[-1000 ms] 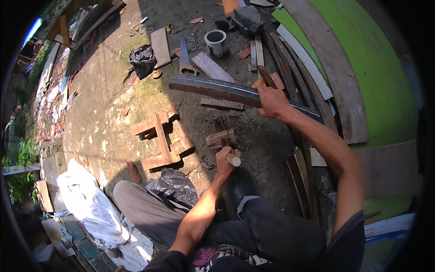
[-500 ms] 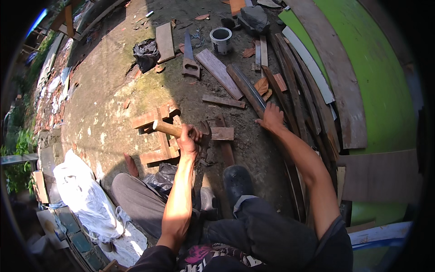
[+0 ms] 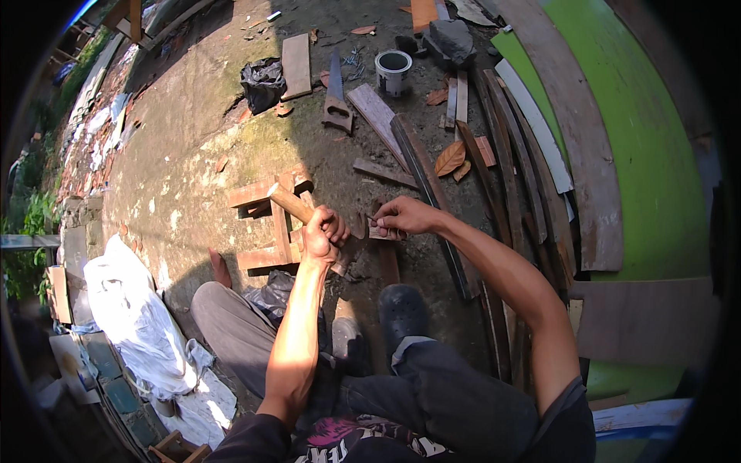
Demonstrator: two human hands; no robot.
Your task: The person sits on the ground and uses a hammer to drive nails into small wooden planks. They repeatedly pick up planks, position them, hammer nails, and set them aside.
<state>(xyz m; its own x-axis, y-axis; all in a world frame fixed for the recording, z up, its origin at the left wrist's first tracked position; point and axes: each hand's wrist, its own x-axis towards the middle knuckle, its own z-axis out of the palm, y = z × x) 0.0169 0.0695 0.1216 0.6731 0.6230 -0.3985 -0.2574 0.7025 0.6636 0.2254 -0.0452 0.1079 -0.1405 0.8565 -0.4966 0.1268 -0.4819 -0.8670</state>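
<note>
My left hand [image 3: 324, 234] is closed around the wooden handle of a hammer [image 3: 289, 203]. Its dark head points toward my right hand and is partly hidden. My right hand [image 3: 405, 217] has its fingertips pinched over a small wooden block [image 3: 384, 233]; whatever is between them is too small to name. The block lies across a reddish-brown wooden strip [image 3: 390, 266] on the ground, just ahead of my shoes. Left of the hammer sits a frame of joined wooden pieces [image 3: 279, 224].
A handsaw [image 3: 336, 96], a paint can [image 3: 394, 72] and a pale board [image 3: 378, 116] lie farther ahead. Long dark planks [image 3: 505, 166] and a green panel [image 3: 656, 147] line the right. A black plastic bag [image 3: 262, 83] and white sheeting [image 3: 139, 324] are to the left.
My right hand has left the long dark wooden piece on the right and come left to the small block, its fingers now pinched. My left hand keeps hold of the hammer.
</note>
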